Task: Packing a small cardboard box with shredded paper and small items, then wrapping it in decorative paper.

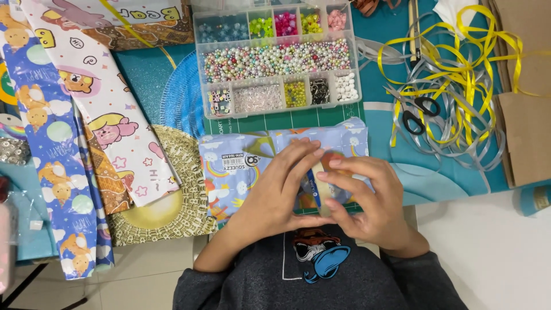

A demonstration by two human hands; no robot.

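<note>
both hands meet over a parcel wrapped in glossy blue paper (241,172) printed with rainbows and clouds, lying on a green gridded cutting mat (298,119) just in front of the person's dark grey sweatshirt. between the hands sits a roll of clear adhesive tape (322,182), a round ring with a yellowish translucent band and a dark blue strip showing at its inner edge. the left hand (281,192) comes in from the lower left, wrist bent, fingers stretched long and flat across the top of the roll, thumb underneath at the near edge; it grasps the roll from that side. the right hand (370,201) curls in from the right, fingers bent over the roll's outer face and thumb tip meeting the left thumb below, so it too is closed on the tape. the roll is held just above the parcel's right half; whether it touches the paper cannot be told.

behind the parcel stands a clear plastic compartment box (278,57) of small round beads, pearly pastel in the long middle row, green, pink and yellow above. to the right lie loose curls of shiny yellow and silver ribbon (453,74) over black-handled scissors (419,112), and brown kraft paper bags (525,103). to the left, sheets of cartoon-printed wrapping paper (86,115) overlap a woven round mat (172,212).
</note>
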